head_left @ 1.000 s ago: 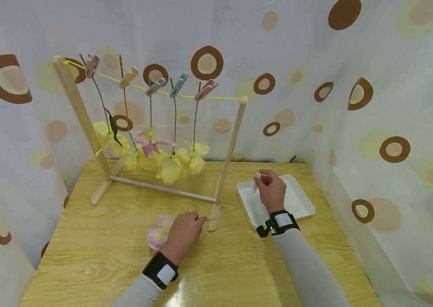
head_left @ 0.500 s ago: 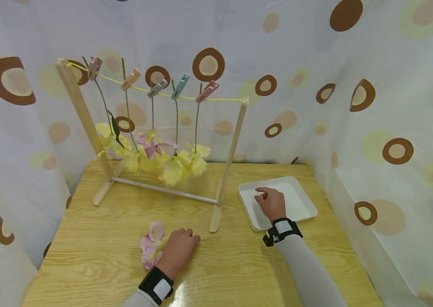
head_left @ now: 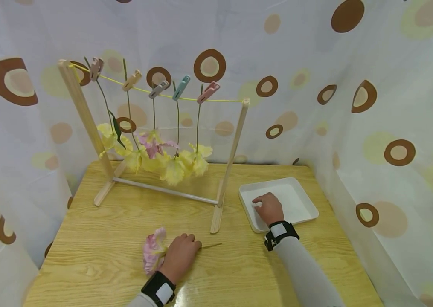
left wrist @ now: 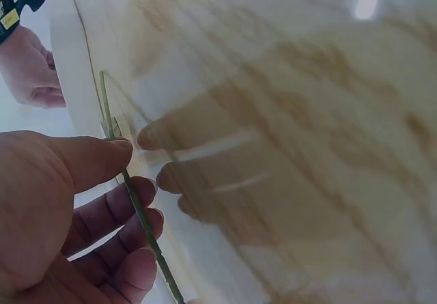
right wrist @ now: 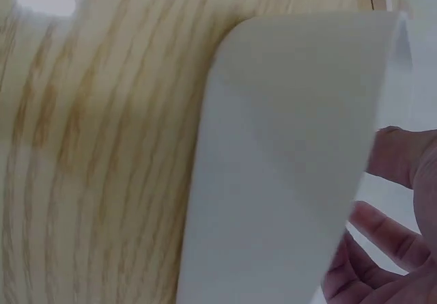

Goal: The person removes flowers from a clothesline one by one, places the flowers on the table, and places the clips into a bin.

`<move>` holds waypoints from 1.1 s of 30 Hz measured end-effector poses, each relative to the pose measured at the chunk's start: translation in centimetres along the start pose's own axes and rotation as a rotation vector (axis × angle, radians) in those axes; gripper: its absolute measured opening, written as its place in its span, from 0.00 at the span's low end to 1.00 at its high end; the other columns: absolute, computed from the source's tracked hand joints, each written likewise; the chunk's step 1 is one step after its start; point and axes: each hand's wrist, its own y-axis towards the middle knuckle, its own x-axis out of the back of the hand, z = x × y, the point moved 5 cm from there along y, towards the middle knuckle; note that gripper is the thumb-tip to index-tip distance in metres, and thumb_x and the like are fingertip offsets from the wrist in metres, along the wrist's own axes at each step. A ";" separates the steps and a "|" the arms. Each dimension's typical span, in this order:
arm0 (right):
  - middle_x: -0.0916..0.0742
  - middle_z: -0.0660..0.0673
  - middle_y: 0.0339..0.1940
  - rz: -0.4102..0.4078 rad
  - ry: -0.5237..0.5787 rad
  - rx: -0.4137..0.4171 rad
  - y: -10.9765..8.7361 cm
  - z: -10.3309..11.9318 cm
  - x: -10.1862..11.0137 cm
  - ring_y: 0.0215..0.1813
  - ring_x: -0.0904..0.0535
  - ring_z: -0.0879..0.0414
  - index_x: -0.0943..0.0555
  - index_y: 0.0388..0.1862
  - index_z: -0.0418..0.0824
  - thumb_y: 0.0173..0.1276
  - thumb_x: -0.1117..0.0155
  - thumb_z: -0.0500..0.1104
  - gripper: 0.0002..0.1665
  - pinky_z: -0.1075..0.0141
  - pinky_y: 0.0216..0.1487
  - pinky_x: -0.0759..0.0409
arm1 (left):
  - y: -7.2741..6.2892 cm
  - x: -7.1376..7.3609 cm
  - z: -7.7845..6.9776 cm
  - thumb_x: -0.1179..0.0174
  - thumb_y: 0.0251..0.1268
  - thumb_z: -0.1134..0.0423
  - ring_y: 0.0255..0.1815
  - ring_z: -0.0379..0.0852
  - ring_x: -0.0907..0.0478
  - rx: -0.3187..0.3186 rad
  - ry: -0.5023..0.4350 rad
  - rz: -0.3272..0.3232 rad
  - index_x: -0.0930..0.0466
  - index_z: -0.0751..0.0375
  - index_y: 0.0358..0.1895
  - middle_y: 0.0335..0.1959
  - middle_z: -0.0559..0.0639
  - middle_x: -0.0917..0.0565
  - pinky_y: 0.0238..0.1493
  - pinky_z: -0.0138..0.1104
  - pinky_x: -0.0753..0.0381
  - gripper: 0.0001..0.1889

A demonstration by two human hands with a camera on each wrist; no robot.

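Observation:
My left hand (head_left: 181,256) pinches the thin green stem (left wrist: 140,212) of a pink-and-yellow artificial flower (head_left: 152,251) just above the table. The blossom sits to the left of the hand, and the stem's end sticks out to the right. Over the white tray (head_left: 297,209), my right hand (head_left: 271,209) reaches in with curled thumb and forefinger. A small white clothespin (head_left: 257,205) shows between those fingertips; in the right wrist view, the tray wall hides the fingertips.
Behind the hands stands a wooden frame (head_left: 235,149) with a yellow line (head_left: 225,101). Several clothespins, including a pink one (head_left: 208,92), hold flowers upside down on it, such as a yellow flower (head_left: 199,160). Patterned curtains (head_left: 389,106) enclose the table (head_left: 105,238).
My right hand has lowered the white clothespin from above the tray to down inside it. My left hand has come slightly nearer with the flower, whose blossom has turned.

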 end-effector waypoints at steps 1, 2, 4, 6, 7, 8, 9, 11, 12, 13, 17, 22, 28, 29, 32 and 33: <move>0.13 0.37 0.45 0.008 -0.014 -0.004 -0.1 -0.1 -0.1 0.48 0.18 0.42 0.09 0.41 0.43 0.62 0.26 0.39 0.08 0.48 0.46 0.17 | 0.0 0.1 -0.1 0.37 0.58 0.71 0.32 0.47 0.25 -0.001 -0.001 -0.003 0.13 0.46 0.35 0.30 0.46 0.21 0.34 0.39 0.24 0.12; 0.14 0.36 0.45 0.014 -0.028 -0.006 -0.1 -0.1 -0.2 0.49 0.19 0.41 0.09 0.40 0.42 0.62 0.26 0.39 0.08 0.47 0.47 0.17 | 0.0 0.1 -0.1 0.37 0.58 0.71 0.32 0.47 0.25 0.001 -0.001 -0.004 0.13 0.46 0.35 0.29 0.46 0.21 0.33 0.39 0.24 0.12; 0.15 0.36 0.46 0.022 -0.039 -0.016 -0.2 -0.3 -0.4 0.49 0.19 0.41 0.09 0.39 0.42 0.61 0.26 0.38 0.07 0.48 0.46 0.17 | 0.1 0.1 -0.2 0.37 0.58 0.71 0.31 0.46 0.25 0.004 0.001 -0.014 0.13 0.46 0.34 0.29 0.46 0.21 0.32 0.39 0.24 0.11; 0.15 0.35 0.45 0.025 -0.038 -0.024 -0.2 -0.5 -0.5 0.48 0.19 0.41 0.09 0.37 0.42 0.60 0.26 0.37 0.06 0.48 0.47 0.18 | 0.1 0.2 -0.2 0.37 0.58 0.70 0.31 0.46 0.25 0.008 0.003 -0.025 0.13 0.46 0.33 0.29 0.46 0.22 0.32 0.39 0.25 0.10; 0.15 0.35 0.45 0.024 -0.036 -0.023 -0.2 -0.5 -0.5 0.48 0.19 0.41 0.09 0.37 0.42 0.60 0.26 0.37 0.06 0.48 0.47 0.18 | 0.1 0.2 -0.2 0.37 0.58 0.69 0.31 0.46 0.25 0.011 0.004 -0.031 0.14 0.46 0.33 0.29 0.45 0.22 0.32 0.38 0.25 0.10; 0.15 0.35 0.45 0.023 -0.035 -0.024 -0.2 -0.6 -0.6 0.48 0.19 0.41 0.10 0.36 0.42 0.60 0.26 0.37 0.05 0.48 0.47 0.18 | 0.2 0.1 -0.2 0.38 0.59 0.69 0.31 0.46 0.25 0.016 0.005 -0.037 0.14 0.46 0.32 0.29 0.45 0.22 0.32 0.38 0.25 0.10; 0.15 0.36 0.44 0.021 -0.034 -0.023 -0.3 -0.7 -0.7 0.47 0.19 0.41 0.10 0.36 0.41 0.59 0.26 0.37 0.05 0.48 0.47 0.18 | 0.2 0.1 -0.2 0.38 0.59 0.68 0.31 0.46 0.26 0.019 0.006 -0.042 0.14 0.46 0.32 0.29 0.45 0.22 0.32 0.38 0.25 0.09; 0.15 0.36 0.44 0.019 -0.039 -0.023 -0.2 -0.7 -0.7 0.47 0.19 0.41 0.10 0.36 0.41 0.59 0.26 0.37 0.06 0.48 0.48 0.18 | 0.2 0.1 -0.2 0.39 0.60 0.67 0.32 0.46 0.26 0.027 0.008 -0.047 0.14 0.46 0.32 0.29 0.45 0.22 0.32 0.38 0.26 0.09; 0.15 0.36 0.44 0.019 -0.041 -0.022 -0.2 -0.8 -0.7 0.47 0.19 0.41 0.10 0.37 0.41 0.59 0.26 0.37 0.07 0.47 0.48 0.19 | 0.2 0.1 -0.2 0.39 0.61 0.67 0.31 0.46 0.26 0.031 0.009 -0.048 0.13 0.46 0.32 0.29 0.45 0.23 0.32 0.38 0.26 0.09; 0.15 0.35 0.44 0.020 -0.041 -0.023 -0.2 -0.8 -0.7 0.47 0.19 0.41 0.10 0.38 0.40 0.58 0.25 0.37 0.08 0.47 0.48 0.19 | 0.3 0.2 -0.2 0.39 0.61 0.67 0.31 0.46 0.26 0.034 0.012 -0.046 0.13 0.46 0.33 0.29 0.45 0.23 0.32 0.38 0.27 0.09; 0.16 0.33 0.46 0.019 -0.024 -0.042 0.0 -0.7 -0.1 0.45 0.18 0.40 0.12 0.45 0.38 0.58 0.24 0.40 0.15 0.47 0.47 0.19 | 0.3 0.2 -0.2 0.39 0.62 0.67 0.31 0.46 0.27 0.039 0.022 -0.036 0.13 0.46 0.34 0.29 0.45 0.22 0.32 0.37 0.30 0.09; 0.16 0.33 0.54 0.003 0.139 -0.062 0.9 1.0 2.1 0.50 0.19 0.39 0.16 0.55 0.37 0.66 0.29 0.44 0.21 0.46 0.51 0.20 | 0.4 0.3 -0.1 0.37 0.60 0.67 0.31 0.46 0.26 0.042 0.041 -0.071 0.14 0.47 0.33 0.29 0.46 0.21 0.32 0.38 0.31 0.08; 0.16 0.37 0.57 -0.098 0.362 -0.039 3.2 5.1 7.0 0.53 0.18 0.42 0.17 0.58 0.41 0.72 0.34 0.48 0.20 0.50 0.52 0.19 | 1.2 2.2 0.0 0.33 0.64 0.59 0.36 0.49 0.24 0.068 0.019 -0.156 0.15 0.52 0.42 0.34 0.48 0.20 0.37 0.40 0.27 0.06; 0.15 0.38 0.57 -0.129 0.403 -0.022 3.5 5.9 8.2 0.53 0.18 0.43 0.17 0.57 0.41 0.72 0.34 0.48 0.19 0.50 0.52 0.19 | 1.5 3.0 0.0 0.33 0.64 0.57 0.37 0.49 0.23 0.072 0.010 -0.182 0.15 0.53 0.44 0.35 0.49 0.20 0.38 0.41 0.26 0.08; 0.15 0.39 0.55 -0.220 0.513 0.036 4.0 8.4 12.0 0.54 0.18 0.44 0.16 0.56 0.41 0.72 0.34 0.49 0.19 0.51 0.54 0.19 | 2.7 6.1 0.1 0.33 0.65 0.57 0.41 0.52 0.21 0.075 -0.027 -0.284 0.16 0.57 0.48 0.39 0.52 0.18 0.43 0.43 0.22 0.13; 0.14 0.39 0.55 -0.247 0.545 0.055 4.0 9.3 13.3 0.53 0.18 0.45 0.16 0.56 0.41 0.72 0.34 0.49 0.19 0.52 0.55 0.19 | 3.2 7.3 0.3 0.34 0.65 0.58 0.41 0.52 0.20 0.074 -0.048 -0.324 0.16 0.59 0.49 0.40 0.53 0.18 0.44 0.44 0.21 0.13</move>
